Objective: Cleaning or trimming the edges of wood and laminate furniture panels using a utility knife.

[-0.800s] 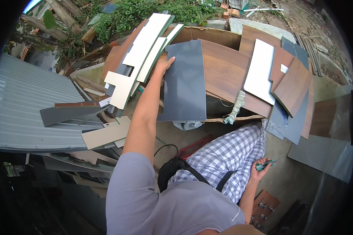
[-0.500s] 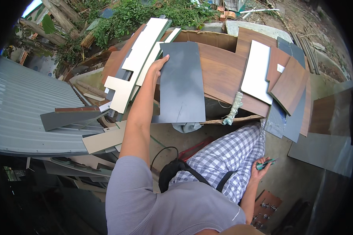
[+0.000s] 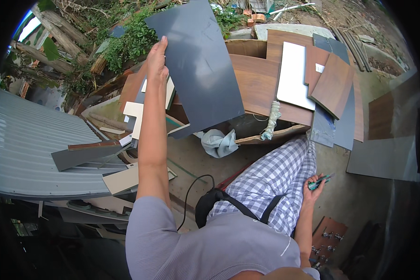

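My left hand grips the left edge of a large dark grey panel and holds it raised and tilted above a heap of offcuts. My right hand hangs low by my checked trouser leg, closed around a small green tool. Under the raised panel lie cream and white strips and brown wood-grain boards.
A white panel and brown and grey boards lie stacked at the right. Corrugated metal sheeting fills the left, with grey offcuts on it. A crumpled cloth, a black cable and a brown plate with hardware sit near my legs.
My left hand has lifted the dark grey panel off the pile and swung it upward and away from me. My right hand stays by my leg with the tool.
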Tool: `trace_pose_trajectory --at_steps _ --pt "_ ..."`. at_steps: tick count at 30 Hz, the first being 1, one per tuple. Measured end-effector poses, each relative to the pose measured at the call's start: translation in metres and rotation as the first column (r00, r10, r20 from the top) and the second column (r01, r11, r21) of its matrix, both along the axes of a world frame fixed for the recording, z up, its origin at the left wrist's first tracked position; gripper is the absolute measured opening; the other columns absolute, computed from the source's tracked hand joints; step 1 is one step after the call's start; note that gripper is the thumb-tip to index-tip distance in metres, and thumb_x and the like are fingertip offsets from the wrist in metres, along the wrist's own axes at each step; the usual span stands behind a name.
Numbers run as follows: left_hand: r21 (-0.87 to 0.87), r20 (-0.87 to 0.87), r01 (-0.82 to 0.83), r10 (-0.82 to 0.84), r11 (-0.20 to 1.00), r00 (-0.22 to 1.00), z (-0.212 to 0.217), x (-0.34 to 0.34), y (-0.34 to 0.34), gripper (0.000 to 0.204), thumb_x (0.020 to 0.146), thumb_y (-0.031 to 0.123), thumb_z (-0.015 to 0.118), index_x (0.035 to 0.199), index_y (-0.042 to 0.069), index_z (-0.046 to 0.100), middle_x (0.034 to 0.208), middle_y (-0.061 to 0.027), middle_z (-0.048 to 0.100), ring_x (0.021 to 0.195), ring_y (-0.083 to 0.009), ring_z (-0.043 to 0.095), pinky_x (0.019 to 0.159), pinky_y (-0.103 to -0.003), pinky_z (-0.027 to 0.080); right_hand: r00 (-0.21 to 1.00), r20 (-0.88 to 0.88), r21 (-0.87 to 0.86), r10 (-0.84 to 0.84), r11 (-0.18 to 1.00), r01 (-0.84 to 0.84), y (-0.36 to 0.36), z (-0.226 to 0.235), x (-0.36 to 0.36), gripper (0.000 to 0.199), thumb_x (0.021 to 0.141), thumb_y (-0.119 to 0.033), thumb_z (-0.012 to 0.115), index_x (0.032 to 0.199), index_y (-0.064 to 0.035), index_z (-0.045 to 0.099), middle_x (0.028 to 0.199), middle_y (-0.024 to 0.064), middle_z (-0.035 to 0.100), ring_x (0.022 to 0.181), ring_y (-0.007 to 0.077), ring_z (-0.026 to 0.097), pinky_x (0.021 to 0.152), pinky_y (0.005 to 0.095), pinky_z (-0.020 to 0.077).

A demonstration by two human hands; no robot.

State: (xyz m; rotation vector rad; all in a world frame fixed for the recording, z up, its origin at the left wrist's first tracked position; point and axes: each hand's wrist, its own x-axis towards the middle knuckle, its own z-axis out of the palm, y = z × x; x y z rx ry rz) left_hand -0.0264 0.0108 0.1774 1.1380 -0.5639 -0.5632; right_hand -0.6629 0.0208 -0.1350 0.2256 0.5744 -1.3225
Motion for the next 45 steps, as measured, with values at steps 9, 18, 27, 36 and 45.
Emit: trace_pose_trajectory --at_steps 9,18,27,36,45 --pt "-0.41 0.23 0.033 0.068 0.911 0.971 0.065 -0.091 -0.046 0.021 0.088 0.025 0.064 0.088 0.005 0.059 0.086 -0.0047 0.064 0.077 -0.0119 0.061 0.071 -0.025 0.052 0.999 0.02 0.004 -0.047 0.999 0.047 0.001 0.0 -0.005 0.03 0.088 -0.03 0.061 0.115 -0.0164 0.057 0.083 0.0026 0.047 0.07 0.012 0.047 0.063 0.026 0.0432" --pt "-0.33 0.442 -0.114 0.26 0.937 0.859 0.024 -0.155 -0.06 0.034 0.086 0.038 0.065 0.074 0.008 0.053 0.067 0.0067 0.043 0.063 -0.0033 0.034 0.057 -0.019 0.03 1.0 -0.007 -0.129 -0.005 0.992 0.005 0.012 0.022 -0.01 0.032 0.09 -0.031 0.058 0.119 -0.0175 0.055 0.083 0.0016 0.046 0.069 0.0117 0.046 0.062 0.0254 0.0424" --pt "-0.27 0.491 -0.103 0.229 0.957 0.84 0.019 -0.165 -0.043 0.034 0.085 0.036 0.067 0.076 0.008 0.049 0.068 0.0079 0.038 0.062 -0.003 0.03 0.057 -0.018 0.028 0.99 -0.115 -0.299 0.086 0.947 -0.117 0.001 0.075 0.014 0.038 0.095 -0.033 0.05 0.129 -0.0166 0.044 0.084 0.0023 0.045 0.069 0.0112 0.045 0.06 0.0257 0.0422" --pt "-0.365 0.234 -0.284 0.383 0.886 0.894 0.029 -0.132 -0.026 0.083 0.088 0.069 0.027 0.116 -0.007 0.043 0.113 -0.0098 0.046 0.115 -0.0174 0.038 0.105 -0.03 0.023 0.953 -0.201 -0.326 0.227 0.902 -0.283 -0.006 0.093 0.046 0.041 0.096 -0.034 0.048 0.132 -0.0153 0.041 0.082 0.0017 0.044 0.068 0.011 0.046 0.06 0.0259 0.0419" --pt "-0.517 0.272 0.112 0.039 0.849 0.962 0.071 -0.123 -0.009 0.085 0.086 0.07 0.031 0.134 -0.001 0.03 0.128 -0.0228 0.047 0.119 -0.0252 0.047 0.104 -0.036 0.035 0.941 -0.229 -0.299 0.251 0.901 -0.313 0.0 0.091 0.048 0.04 0.097 -0.033 0.046 0.131 -0.0136 0.043 0.083 0.0016 0.046 0.068 0.0102 0.046 0.06 0.0249 0.041"
